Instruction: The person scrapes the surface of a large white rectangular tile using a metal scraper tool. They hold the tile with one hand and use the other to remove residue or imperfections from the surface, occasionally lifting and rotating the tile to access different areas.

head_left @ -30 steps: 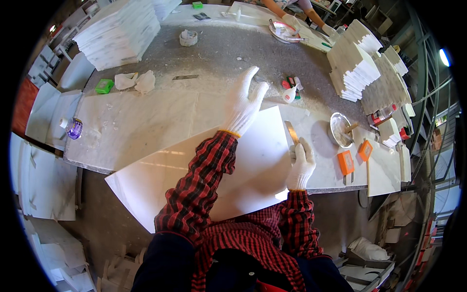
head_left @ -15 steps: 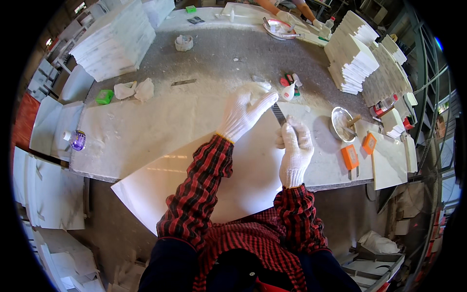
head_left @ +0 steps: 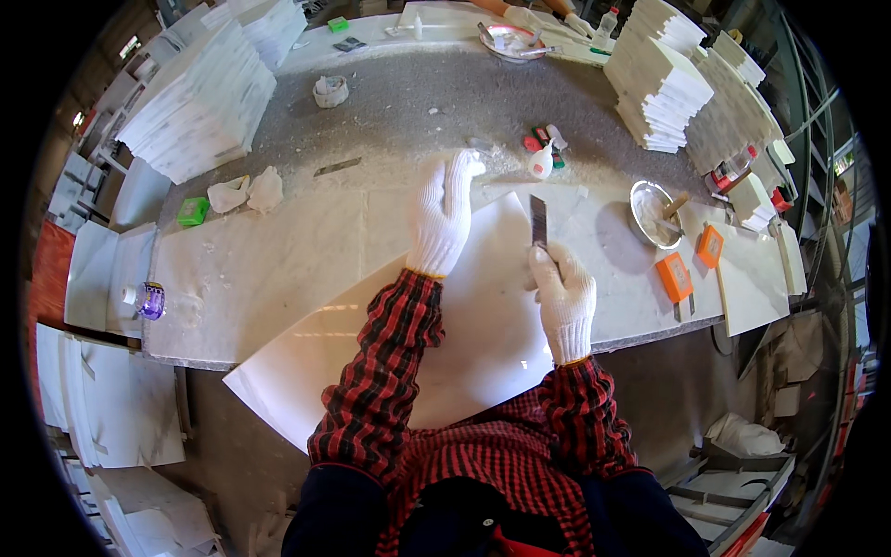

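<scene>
My right hand (head_left: 564,299), in a white knit glove, is closed around the lower end of a flat steel blade (head_left: 538,221), which points up and away from me. My left hand (head_left: 441,213), gloved the same way, is held over the left part of a glossy white stone slab (head_left: 483,316). Its fingers are curled together, and whatever they may hold is hidden. The slab lies at an angle on the bench, with its near corner jutting past the bench's front edge. A gap separates my two hands.
A metal bowl (head_left: 635,223) with a stick in it and orange boxes (head_left: 675,278) sit at right. Beyond the slab lies a white squeeze bulb (head_left: 541,163). Tall stacks of white slabs (head_left: 200,102) rise at both back sides. Another person's gloved hands (head_left: 577,23) work at the far edge.
My left hand has drawn back left, away from the blade. The blade stays in my right hand and now stands more upright. The whole view has shifted slightly.
</scene>
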The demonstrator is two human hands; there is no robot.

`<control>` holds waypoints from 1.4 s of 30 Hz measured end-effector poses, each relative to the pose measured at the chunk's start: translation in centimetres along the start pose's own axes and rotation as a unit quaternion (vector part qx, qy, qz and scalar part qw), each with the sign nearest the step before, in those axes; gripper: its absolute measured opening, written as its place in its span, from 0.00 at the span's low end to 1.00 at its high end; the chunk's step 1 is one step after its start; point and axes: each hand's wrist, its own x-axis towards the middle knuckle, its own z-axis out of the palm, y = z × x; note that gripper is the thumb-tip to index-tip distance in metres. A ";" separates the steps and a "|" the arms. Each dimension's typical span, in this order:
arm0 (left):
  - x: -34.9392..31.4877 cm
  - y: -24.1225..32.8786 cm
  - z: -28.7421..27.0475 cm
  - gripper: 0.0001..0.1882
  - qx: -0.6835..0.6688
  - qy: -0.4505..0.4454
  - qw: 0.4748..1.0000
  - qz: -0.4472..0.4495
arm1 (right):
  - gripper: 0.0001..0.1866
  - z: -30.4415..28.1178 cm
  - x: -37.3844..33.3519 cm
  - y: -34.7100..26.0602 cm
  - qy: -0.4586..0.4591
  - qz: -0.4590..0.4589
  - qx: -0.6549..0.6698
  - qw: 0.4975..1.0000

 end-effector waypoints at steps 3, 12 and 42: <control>0.5 -0.4 0.2 0.14 0.095 0.002 0.995 0.009 | 0.14 -0.6 0.0 2.0 0.038 -0.072 -0.067 0.994; 0.7 -2.2 1.0 0.16 0.109 -0.016 0.992 -0.066 | 0.23 2.0 -0.1 1.4 0.050 -0.094 -0.067 0.992; 0.9 -1.7 0.4 0.21 0.121 -0.113 0.970 -0.179 | 0.20 3.8 1.7 -0.1 0.090 -0.214 -0.180 0.956</control>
